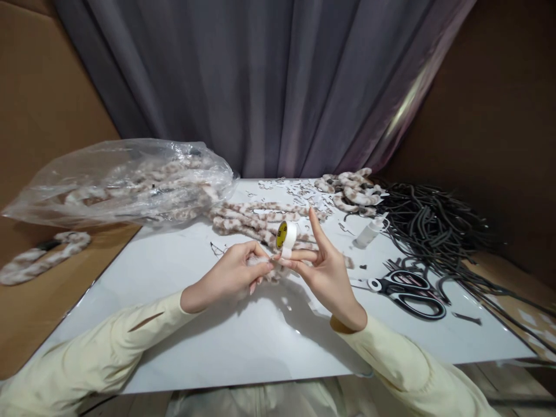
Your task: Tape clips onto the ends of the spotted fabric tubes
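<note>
My left hand is closed around the end of a fluffy white-and-brown cord, over the middle of the table. Against it my right hand pinches thumb to middle finger at the loose end of a roll of white tape, its index finger pointing up. The roll, with a yellow-and-black core, hangs just above the right fingertips. Behind the hands lie several more fluffy spotted cords. Part of the held cord is hidden by my fingers.
Black-handled scissors, a small clear bottle and a heap of black cords lie on the right. A plastic bag of fluffy pieces is at the left. Fluffy loops and paper scraps lie at the back.
</note>
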### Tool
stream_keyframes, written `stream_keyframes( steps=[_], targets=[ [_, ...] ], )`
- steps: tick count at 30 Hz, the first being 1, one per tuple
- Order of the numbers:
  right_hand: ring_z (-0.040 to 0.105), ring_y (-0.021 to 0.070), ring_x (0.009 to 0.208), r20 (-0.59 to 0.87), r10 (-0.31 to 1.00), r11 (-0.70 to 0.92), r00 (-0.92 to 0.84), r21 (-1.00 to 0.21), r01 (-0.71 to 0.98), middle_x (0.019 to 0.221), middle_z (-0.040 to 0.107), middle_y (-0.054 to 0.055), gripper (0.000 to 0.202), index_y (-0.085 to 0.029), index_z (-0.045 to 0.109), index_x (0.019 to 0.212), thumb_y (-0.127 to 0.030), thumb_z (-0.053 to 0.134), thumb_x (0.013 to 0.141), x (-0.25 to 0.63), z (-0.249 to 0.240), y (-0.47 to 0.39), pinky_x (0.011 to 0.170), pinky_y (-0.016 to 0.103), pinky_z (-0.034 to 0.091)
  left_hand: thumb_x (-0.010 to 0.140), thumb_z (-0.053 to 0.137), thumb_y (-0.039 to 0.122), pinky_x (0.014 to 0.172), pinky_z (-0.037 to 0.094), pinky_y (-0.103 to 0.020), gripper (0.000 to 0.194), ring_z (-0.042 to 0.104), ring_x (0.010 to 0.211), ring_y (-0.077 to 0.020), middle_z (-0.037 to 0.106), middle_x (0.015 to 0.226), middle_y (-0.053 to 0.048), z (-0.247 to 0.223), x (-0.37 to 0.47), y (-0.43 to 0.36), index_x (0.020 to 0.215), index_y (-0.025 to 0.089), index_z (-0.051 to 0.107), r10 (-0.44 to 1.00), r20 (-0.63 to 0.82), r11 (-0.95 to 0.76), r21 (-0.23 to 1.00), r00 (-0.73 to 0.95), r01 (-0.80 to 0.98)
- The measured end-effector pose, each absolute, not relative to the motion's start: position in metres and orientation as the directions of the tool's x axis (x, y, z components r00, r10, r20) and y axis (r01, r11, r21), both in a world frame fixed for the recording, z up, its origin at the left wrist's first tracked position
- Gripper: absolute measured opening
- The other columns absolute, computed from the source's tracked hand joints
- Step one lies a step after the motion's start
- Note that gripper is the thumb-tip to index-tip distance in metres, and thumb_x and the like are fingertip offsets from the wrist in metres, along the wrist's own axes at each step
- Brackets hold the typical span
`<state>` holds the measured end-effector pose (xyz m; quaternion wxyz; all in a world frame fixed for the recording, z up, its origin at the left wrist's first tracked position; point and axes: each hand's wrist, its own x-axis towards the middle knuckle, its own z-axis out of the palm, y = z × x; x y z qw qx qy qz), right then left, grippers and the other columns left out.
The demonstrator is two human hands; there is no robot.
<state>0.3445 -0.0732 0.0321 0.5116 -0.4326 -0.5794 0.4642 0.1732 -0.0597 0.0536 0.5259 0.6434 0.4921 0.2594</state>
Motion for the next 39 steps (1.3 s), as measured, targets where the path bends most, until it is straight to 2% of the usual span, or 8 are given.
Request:
stream_keyframes(
  steps=[11,17,24,27,29,31,35,39],
  targets=[
    [0.066,0.0213,0.084,0.491,0.850,0.527,-0.193,-0.799,0.289,0.075,0.073,0.002,0.084,-0.021,0.004,0.147,-0.017,0.057,0.082,0.348,0.021,-0.083,0.093,0.042,0.048,0.073,0.062,0.025,0.048,0.038,-0.018,0.015,0.050,0.047,-0.0076,0.054,0.051,0.005,0.064,0.169,-0.059,0.067,0.015,0.052,0.893,-0.173,0.108,0.979,0.415,0.175],
    [0.069,0.0203,0.077,0.776,0.574,0.779,-0.260,-0.420,0.466,0.078,0.074,0.002,0.083,-0.030,0.008,0.145,-0.005,0.053,0.081,0.351,0.012,-0.085,0.076,0.033,0.055,0.072,0.065,0.026,0.046,0.033,-0.017,0.018,0.044,0.045,-0.0042,0.058,0.059,0.003,0.059,0.169,-0.057,0.066,0.013,0.054,0.879,-0.129,0.121,0.991,0.459,0.048],
    [0.068,0.0201,0.084,0.880,0.351,0.834,-0.321,-0.137,0.535,0.089,0.073,0.002,0.082,-0.029,-0.003,0.145,-0.006,0.047,0.083,0.357,0.012,-0.086,0.081,0.038,0.049,0.073,0.065,0.027,0.044,0.031,-0.016,0.024,0.043,0.042,-0.0044,0.052,0.049,0.005,0.065,0.171,-0.062,0.064,0.015,0.047,0.853,-0.098,0.154,0.986,0.512,-0.068],
    [0.068,0.0166,0.081,0.901,0.188,0.879,-0.392,0.024,0.476,0.073,0.073,-0.001,0.067,-0.020,0.009,0.146,-0.007,0.041,0.088,0.360,0.016,-0.086,0.077,0.034,0.043,0.077,0.063,0.028,0.044,0.032,-0.016,0.023,0.044,0.043,-0.0046,0.052,0.049,0.006,0.064,0.168,-0.062,0.067,0.015,0.046,0.864,-0.063,0.111,0.991,0.500,-0.068],
    [0.067,0.0130,0.079,0.880,0.184,0.867,-0.438,0.065,0.494,0.074,0.073,-0.002,0.058,-0.020,0.024,0.142,-0.005,0.041,0.089,0.360,0.016,-0.085,0.073,0.030,0.039,0.079,0.062,0.027,0.043,0.032,-0.015,0.022,0.043,0.043,-0.0044,0.051,0.049,0.006,0.064,0.165,-0.060,0.068,0.015,0.046,0.880,-0.028,0.071,0.995,0.474,-0.072],
    [0.066,0.0111,0.079,0.858,0.195,0.861,-0.475,0.083,0.502,0.081,0.074,-0.002,0.058,-0.021,0.031,0.139,-0.001,0.045,0.086,0.360,0.015,-0.084,0.071,0.029,0.037,0.080,0.061,0.028,0.043,0.033,-0.015,0.021,0.044,0.044,-0.0047,0.051,0.052,0.006,0.065,0.161,-0.058,0.071,0.016,0.046,0.887,0.012,0.024,0.997,0.461,-0.072],
    [0.065,0.0166,0.079,0.898,0.239,0.905,-0.369,-0.068,0.421,0.086,0.074,-0.001,0.083,-0.022,0.012,0.145,0.003,0.053,0.077,0.357,0.011,-0.084,0.071,0.033,0.041,0.083,0.058,0.028,0.043,0.036,-0.016,0.020,0.048,0.046,-0.0058,0.053,0.060,0.006,0.068,0.157,-0.059,0.074,0.017,0.044,0.878,0.098,-0.117,0.993,0.469,0.010],
    [0.063,0.0196,0.074,0.877,0.465,0.871,-0.118,-0.430,0.238,0.086,0.071,0.005,0.057,-0.022,0.048,0.126,0.001,0.054,0.075,0.357,0.012,-0.085,0.066,0.036,0.049,0.083,0.058,0.028,0.045,0.039,-0.017,0.021,0.049,0.049,-0.0054,0.053,0.069,0.004,0.068,0.158,-0.060,0.073,0.017,0.043,0.869,0.155,-0.220,0.972,0.470,0.086]
  ],
)
